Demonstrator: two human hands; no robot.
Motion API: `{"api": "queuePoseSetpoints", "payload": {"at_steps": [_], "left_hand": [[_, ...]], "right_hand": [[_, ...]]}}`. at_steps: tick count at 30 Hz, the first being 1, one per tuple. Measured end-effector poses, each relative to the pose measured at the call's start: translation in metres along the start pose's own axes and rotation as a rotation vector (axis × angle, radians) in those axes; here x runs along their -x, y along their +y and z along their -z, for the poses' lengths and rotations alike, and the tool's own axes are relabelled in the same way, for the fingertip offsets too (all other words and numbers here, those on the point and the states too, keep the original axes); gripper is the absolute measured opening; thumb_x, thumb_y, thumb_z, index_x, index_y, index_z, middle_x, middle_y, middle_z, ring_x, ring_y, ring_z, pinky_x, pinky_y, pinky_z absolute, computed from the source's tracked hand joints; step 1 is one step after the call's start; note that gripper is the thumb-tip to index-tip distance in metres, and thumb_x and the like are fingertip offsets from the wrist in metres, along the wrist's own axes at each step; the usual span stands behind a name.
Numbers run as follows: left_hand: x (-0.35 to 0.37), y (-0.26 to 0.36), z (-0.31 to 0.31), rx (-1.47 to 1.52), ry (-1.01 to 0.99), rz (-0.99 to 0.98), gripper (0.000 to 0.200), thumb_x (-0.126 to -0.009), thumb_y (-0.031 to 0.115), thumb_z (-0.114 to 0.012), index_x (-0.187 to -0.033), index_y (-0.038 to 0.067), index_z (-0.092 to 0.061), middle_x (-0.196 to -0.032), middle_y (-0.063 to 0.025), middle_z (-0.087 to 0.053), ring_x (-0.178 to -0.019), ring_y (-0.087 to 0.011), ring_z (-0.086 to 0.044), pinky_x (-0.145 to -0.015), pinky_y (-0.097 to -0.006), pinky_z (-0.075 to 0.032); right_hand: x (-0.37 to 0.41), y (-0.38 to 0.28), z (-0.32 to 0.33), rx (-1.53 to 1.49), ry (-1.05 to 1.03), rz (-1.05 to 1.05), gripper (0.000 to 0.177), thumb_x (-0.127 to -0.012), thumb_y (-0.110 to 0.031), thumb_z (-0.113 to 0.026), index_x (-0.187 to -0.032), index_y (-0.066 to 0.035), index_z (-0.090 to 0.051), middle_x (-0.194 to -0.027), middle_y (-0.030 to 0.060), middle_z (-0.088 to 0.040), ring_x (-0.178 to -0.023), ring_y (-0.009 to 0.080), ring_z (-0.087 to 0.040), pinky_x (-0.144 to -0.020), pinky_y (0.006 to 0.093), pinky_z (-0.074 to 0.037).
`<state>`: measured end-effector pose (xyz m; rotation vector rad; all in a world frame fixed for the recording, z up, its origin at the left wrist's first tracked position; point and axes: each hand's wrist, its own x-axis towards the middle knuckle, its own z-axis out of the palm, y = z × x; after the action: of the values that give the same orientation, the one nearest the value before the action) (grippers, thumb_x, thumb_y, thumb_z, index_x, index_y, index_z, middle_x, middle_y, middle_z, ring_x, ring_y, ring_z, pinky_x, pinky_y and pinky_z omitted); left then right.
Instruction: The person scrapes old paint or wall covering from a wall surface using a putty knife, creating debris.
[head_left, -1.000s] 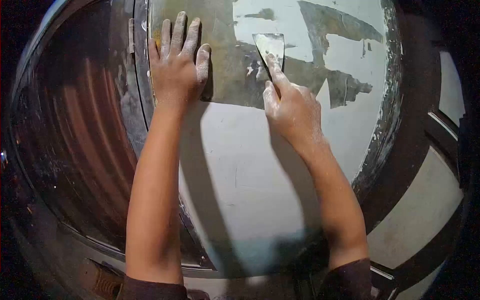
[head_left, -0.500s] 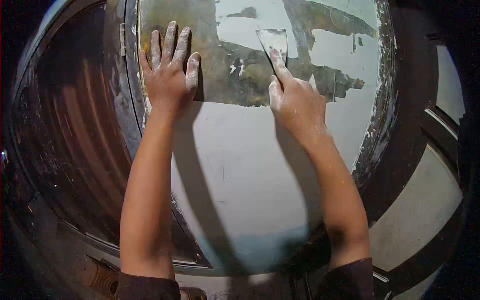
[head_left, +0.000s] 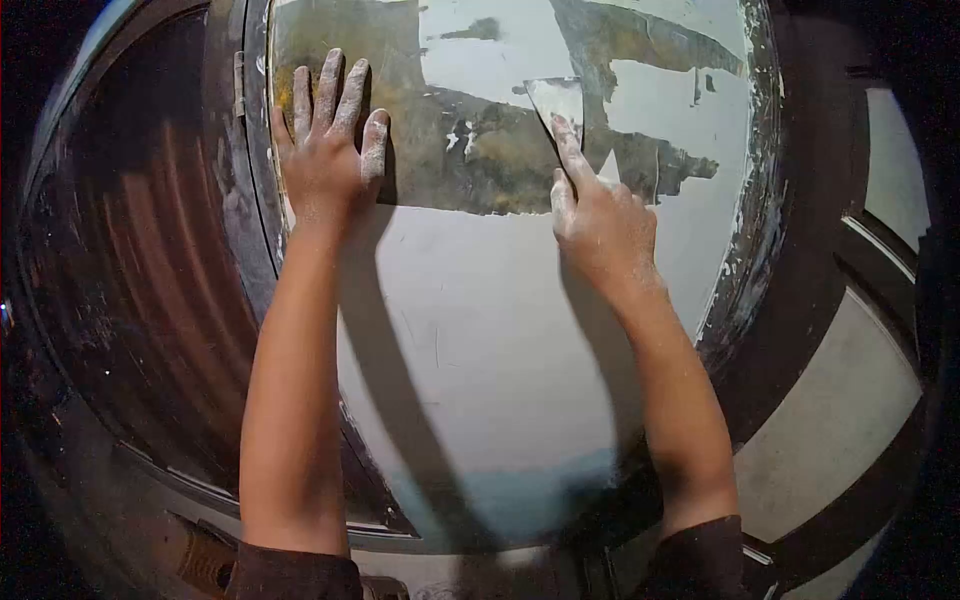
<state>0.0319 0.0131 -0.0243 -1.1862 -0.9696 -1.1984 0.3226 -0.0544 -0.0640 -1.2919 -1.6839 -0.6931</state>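
Observation:
My left hand (head_left: 328, 150) lies on the upper left of a panel (head_left: 480, 330), fingers spread and dusted white. My right hand (head_left: 605, 220) is wrapped round a putty knife (head_left: 556, 100), index finger stretched along its blade, which points up the panel. The handle is mostly hidden in the palm. Across the panel's upper part runs a bare greenish-brown area (head_left: 430, 150) with ragged edges. White coating (head_left: 480, 60) covers patches above it and the whole stretch below. White powder also clings to the right fingers.
A dark frame with flaked white edges (head_left: 765, 150) borders the panel on the right. To the left stands a dark reddish-brown panel (head_left: 170, 250) with a hinge (head_left: 239, 85) on its frame. Pale panes (head_left: 830, 410) in dark framing are at the right.
The putty knife and my right hand have shifted slightly down and to the right over the panel. My left hand stays in place on it; the view has moved a little.

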Motion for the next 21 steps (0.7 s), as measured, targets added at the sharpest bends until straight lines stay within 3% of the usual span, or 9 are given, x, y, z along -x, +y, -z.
{"api": "queuePoseSetpoints", "payload": {"at_steps": [1,4,7,8,11,16,20,21], "left_hand": [[0.0,0.002,0.003,-0.007,-0.007,-0.005,0.056,-0.105,0.045,-0.05,-0.159,0.027,-0.047,-0.169,0.0,-0.037,-0.157,-0.0308,-0.029,-0.128,-0.0512,-0.015],[0.0,0.0,0.001,0.01,0.021,-0.016,0.054,-0.105,0.042,-0.052,-0.157,0.026,-0.05,-0.168,-0.0001,-0.038,-0.156,-0.0313,-0.032,-0.127,-0.0511,-0.018],[0.0,-0.001,0.001,-0.013,0.002,-0.017,0.055,-0.105,0.042,-0.052,-0.157,0.026,-0.05,-0.169,-0.0003,-0.038,-0.156,-0.0316,-0.03,-0.127,-0.0523,-0.017],[0.001,-0.002,-0.002,0.006,0.023,-0.022,0.056,-0.104,0.045,-0.051,-0.157,0.028,-0.049,-0.169,0.0004,-0.037,-0.156,-0.0321,-0.032,-0.126,-0.0566,-0.018],[0.001,-0.003,-0.006,0.037,0.043,-0.024,0.057,-0.103,0.048,-0.051,-0.158,0.03,-0.048,-0.169,0.0008,-0.036,-0.156,-0.0329,-0.031,-0.125,-0.0619,-0.018],[0.001,-0.001,-0.001,0.073,0.016,-0.005,0.057,-0.103,0.048,-0.052,-0.157,0.03,-0.049,-0.169,0.0007,-0.037,-0.157,-0.0322,-0.029,-0.126,-0.061,-0.015],[0.002,0.0,0.002,0.047,0.002,0.0,0.058,-0.104,0.045,-0.053,-0.158,0.028,-0.047,-0.17,0.0008,-0.036,-0.158,-0.0321,-0.028,-0.128,-0.0552,-0.014],[0.001,0.0,0.002,0.052,-0.004,0.004,0.058,-0.104,0.047,-0.052,-0.159,0.028,-0.047,-0.169,0.0005,-0.036,-0.158,-0.0322,-0.027,-0.128,-0.0552,-0.013]], "right_hand": [[-0.011,0.0,0.002,-0.006,0.063,0.025,0.058,-0.105,-0.03,-0.05,-0.162,-0.028,-0.038,-0.082,0.0188,-0.073,-0.074,0.0416,-0.071,-0.069,0.0568,-0.055],[-0.023,0.0,0.009,-0.047,0.073,0.016,0.054,-0.105,-0.03,-0.048,-0.159,-0.027,-0.043,-0.081,0.0197,-0.073,-0.076,0.043,-0.071,-0.072,0.0559,-0.056],[0.012,0.002,0.005,-0.032,-0.037,-0.105,0.055,-0.103,-0.029,-0.056,-0.157,-0.033,-0.046,-0.085,0.017,-0.073,-0.082,0.0434,-0.069,-0.072,0.0548,-0.054],[0.019,0.005,0.002,-0.033,-0.04,-0.104,0.055,-0.103,-0.029,-0.056,-0.157,-0.033,-0.046,-0.085,0.017,-0.073,-0.082,0.0434,-0.069,-0.072,0.0548,-0.054],[0.019,0.016,-0.007,-0.057,0.101,-0.047,0.052,-0.104,-0.026,-0.057,-0.155,-0.03,-0.049,-0.091,0.0172,-0.071,-0.083,0.0424,-0.068,-0.072,0.0536,-0.052],[0.003,0.024,-0.002,-0.195,0.206,0.008,0.043,-0.104,-0.03,-0.057,-0.147,-0.025,-0.059,-0.093,0.0156,-0.072,-0.083,0.04,-0.069,-0.072,0.0525,-0.054],[0.043,0.041,-0.024,-0.184,0.139,0.016,0.059,-0.101,-0.026,-0.064,-0.157,-0.035,-0.048,-0.09,0.0146,-0.072,-0.08,0.0374,-0.07,-0.07,0.0499,-0.054],[0.04,0.04,-0.021,-0.168,0.119,0.01,0.061,-0.101,-0.028,-0.064,-0.158,-0.031,-0.046,-0.09,0.014,-0.072,-0.079,0.037,-0.07,-0.072,0.05,-0.055]]}}
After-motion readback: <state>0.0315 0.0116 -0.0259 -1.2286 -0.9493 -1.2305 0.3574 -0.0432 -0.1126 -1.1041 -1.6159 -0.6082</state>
